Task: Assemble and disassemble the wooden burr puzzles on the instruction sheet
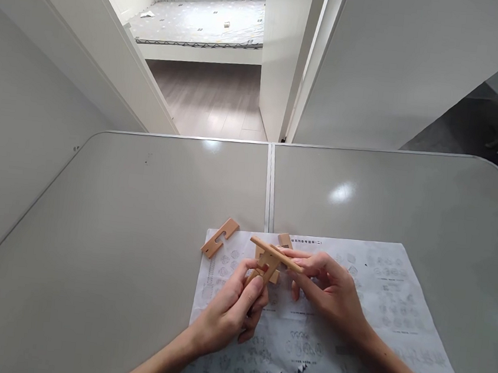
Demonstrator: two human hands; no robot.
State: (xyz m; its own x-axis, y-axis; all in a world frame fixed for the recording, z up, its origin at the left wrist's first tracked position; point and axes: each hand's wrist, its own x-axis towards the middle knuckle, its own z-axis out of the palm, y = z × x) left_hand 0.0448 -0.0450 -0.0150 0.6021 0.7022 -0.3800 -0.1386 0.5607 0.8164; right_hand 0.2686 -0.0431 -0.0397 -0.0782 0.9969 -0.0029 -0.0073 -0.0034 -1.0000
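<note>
Head view: two bare hands work above a printed sheet [410, 369] spread on a pale grey desk [149, 241]. The person's left hand [233, 312] is closed on a notched wooden piece [271, 262], its thumb pressed on the near side and its fingers curled around the lower part. The right hand [332, 284] pinches the right end of a flat wooden bar [276, 253] between thumb and fingers. That bar lies across the top of the notched piece, slanting down from upper left to lower right; whether the two are locked together cannot be told. More light wood shows just behind and below them, partly hidden, and it is unclear how much of it is held.

A loose wooden piece [219, 235] with a cut-out along one side lies over the upper left corner of the sheet, partly on the desk. Another wooden block [285, 239] shows at the sheet's top edge, behind the bar. The sheet carries rows of small drawings, too faint to read, and two jagged marks near its lower edge. A metal seam [270, 183] crosses the desk beyond it. Past the desk, a doorway gives onto a bed [204, 21].
</note>
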